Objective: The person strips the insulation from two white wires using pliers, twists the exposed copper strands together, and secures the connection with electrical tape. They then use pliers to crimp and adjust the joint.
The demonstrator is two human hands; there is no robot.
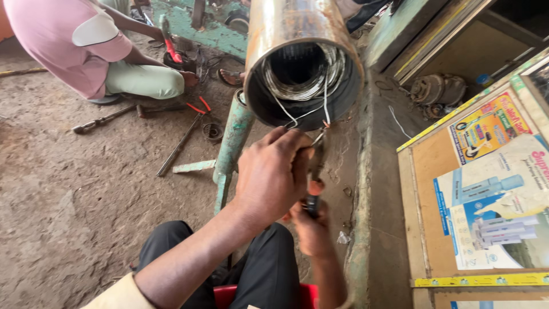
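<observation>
A rusty steel motor cylinder [297, 34] lies on a green stand [233, 137], its open end facing me with wire windings [311, 77] inside. White lead wires [297, 114] hang out of the opening. My left hand [271, 171] pinches the wires just below the rim. My right hand [311, 226], lower and partly behind the left, grips the dark handles of pliers [315, 166] whose jaws reach up to the wire ends.
Another person in a pink shirt [63, 40] crouches at top left among tools [183, 137] on the dirt floor. A wooden board with posters [486, 189] stands at right. A concrete ledge [366, 171] runs beside the stand. A red seat [263, 296] is under me.
</observation>
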